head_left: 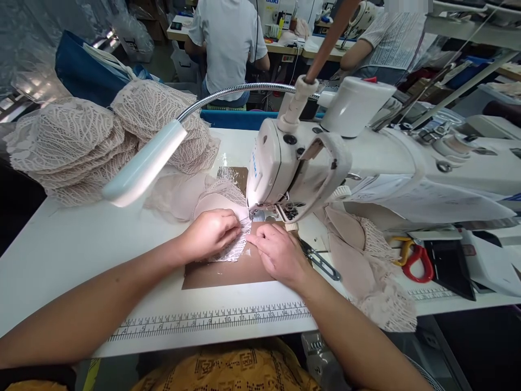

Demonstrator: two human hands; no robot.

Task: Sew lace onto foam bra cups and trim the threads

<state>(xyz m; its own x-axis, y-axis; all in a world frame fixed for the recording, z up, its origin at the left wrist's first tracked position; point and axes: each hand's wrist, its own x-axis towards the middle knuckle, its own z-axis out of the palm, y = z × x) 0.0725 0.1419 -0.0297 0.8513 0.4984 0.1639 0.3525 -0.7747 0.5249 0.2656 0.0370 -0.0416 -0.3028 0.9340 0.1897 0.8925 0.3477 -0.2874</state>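
Note:
My left hand (211, 233) lies curled on a pale lace piece (234, 251) just in front of the needle of a white sewing machine (293, 163), fingers pressed together on the fabric. My right hand (279, 252) rests beside it on the brown plate (220, 274), fingertips pinching the lace edge. A beige padded cup (211, 203) lies behind my left hand.
Stacks of lace cups (81, 141) fill the back left. A gooseneck lamp (142, 163) hangs over the table. Snips (321, 260), more lace pieces (366, 266) and red scissors (417, 263) lie to the right. A printed ruler (211, 320) runs along the front edge. Two people sit behind.

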